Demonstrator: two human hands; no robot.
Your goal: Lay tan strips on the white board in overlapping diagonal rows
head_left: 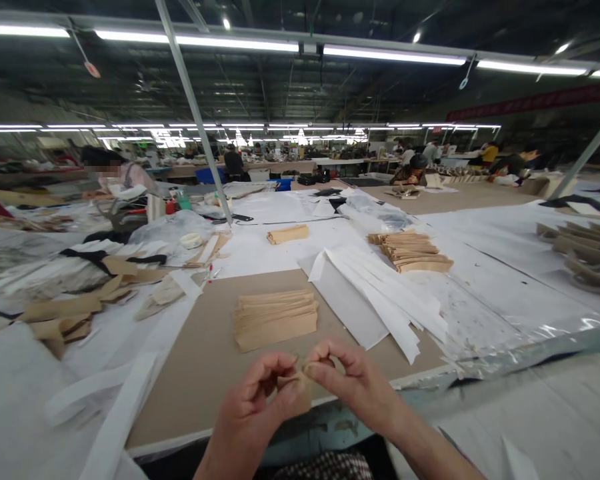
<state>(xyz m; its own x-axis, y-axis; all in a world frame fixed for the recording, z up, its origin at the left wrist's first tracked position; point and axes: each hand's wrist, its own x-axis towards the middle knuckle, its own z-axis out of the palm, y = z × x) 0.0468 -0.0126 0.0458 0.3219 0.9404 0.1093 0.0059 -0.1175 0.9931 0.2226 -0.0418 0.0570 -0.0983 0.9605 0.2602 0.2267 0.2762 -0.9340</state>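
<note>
Both my hands meet over the near edge of the brown board (200,360). My left hand (253,403) and my right hand (353,377) pinch the same small tan fabric piece (296,393) between thumbs and fingertips, fingers curled. Just beyond them lies a stack of tan fabric strips (275,319). To the right of that stack, several white paper strips (380,297) fan out across the board.
More tan stacks lie farther back (287,234), (413,251) and at far right (587,257). Mixed white, black and tan pieces pile at left (80,280). Clear plastic sheet (505,313) covers the right. A slanted metal pole (195,110) rises from the table. Other people work at distant tables.
</note>
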